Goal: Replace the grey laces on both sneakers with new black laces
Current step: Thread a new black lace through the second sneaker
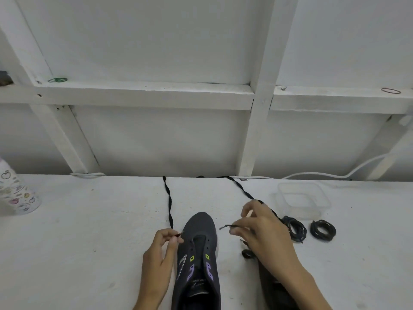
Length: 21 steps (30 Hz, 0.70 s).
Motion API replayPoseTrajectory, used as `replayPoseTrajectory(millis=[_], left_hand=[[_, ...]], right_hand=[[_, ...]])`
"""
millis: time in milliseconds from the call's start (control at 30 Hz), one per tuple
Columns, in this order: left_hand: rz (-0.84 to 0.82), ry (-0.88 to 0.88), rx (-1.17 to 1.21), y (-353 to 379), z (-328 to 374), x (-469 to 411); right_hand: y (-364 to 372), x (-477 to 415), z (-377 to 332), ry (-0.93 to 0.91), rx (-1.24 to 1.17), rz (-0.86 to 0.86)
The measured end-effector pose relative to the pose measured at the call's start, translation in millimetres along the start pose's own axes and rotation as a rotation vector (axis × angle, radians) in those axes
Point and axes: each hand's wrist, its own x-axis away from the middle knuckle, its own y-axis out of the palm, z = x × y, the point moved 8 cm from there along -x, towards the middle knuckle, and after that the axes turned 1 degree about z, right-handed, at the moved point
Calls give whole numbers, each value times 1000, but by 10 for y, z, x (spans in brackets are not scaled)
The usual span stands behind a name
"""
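A dark grey sneaker (pixel 199 260) with purple and green marks stands toe away from me at the bottom centre, its eyelets bare. A long black lace (pixel 169 202) runs from the table's far edge down to my left hand (pixel 159 251), which pinches one tip beside the sneaker's upper left eyelets. The lace's other stretch (pixel 243 191) comes down to my right hand (pixel 261 229), which pinches the other tip to the right of the toe. A second dark sneaker (pixel 272 285) lies mostly hidden under my right forearm.
Two coiled lace bundles (pixel 294 228) (pixel 323 230) lie to the right of my right hand. A clear plastic container (pixel 301 199) stands behind them. A patterned bottle (pixel 15 191) is at the far left. A white cable (pixel 335 174) runs along the table's back edge.
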Motion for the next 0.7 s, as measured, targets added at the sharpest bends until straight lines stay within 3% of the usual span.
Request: replayPoseTrajectory(millis=[133, 200, 500, 700], left_hand=[[-114, 31, -17, 71, 45, -50], [-120, 8, 8, 75, 47, -48], [-109, -85, 45, 147, -25, -33], [-212, 28, -34, 280, 136, -38]], right_hand=[[405, -198, 15, 9, -16, -379], [537, -241, 40, 22, -42, -439], [764, -245, 103, 63, -251, -402], [699, -283, 159, 67, -318, -270]])
